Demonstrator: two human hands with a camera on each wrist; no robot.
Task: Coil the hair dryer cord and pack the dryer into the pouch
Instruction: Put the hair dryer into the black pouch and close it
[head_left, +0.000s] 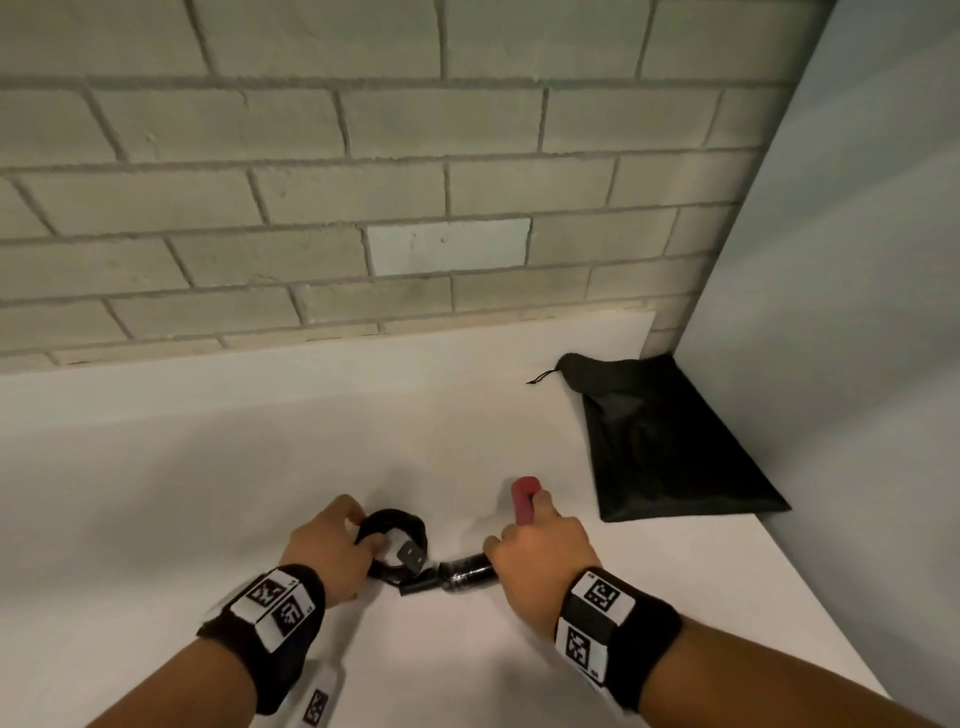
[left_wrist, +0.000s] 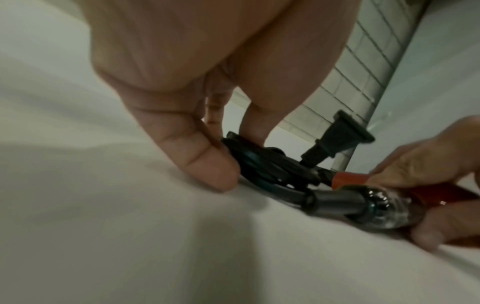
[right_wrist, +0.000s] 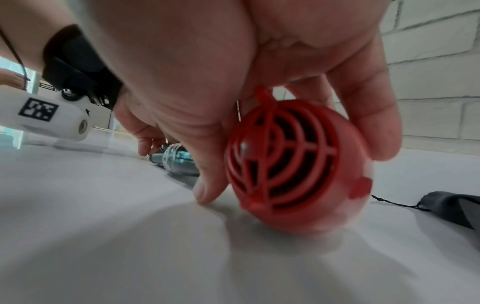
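The red hair dryer lies on the white table, and my right hand grips its body. Its round red grille fills the right wrist view, with fingers curled round it. The dark, glossy handle end points left toward the cord. The black cord is wound into a small coil, which my left hand pinches between thumb and fingers. The black plug sticks up from the coil. The black drawstring pouch lies flat at the far right.
A painted brick wall runs along the table's back, and a plain panel closes the right side beside the pouch. The pouch's drawstring trails left. The table's right edge runs near my right forearm.
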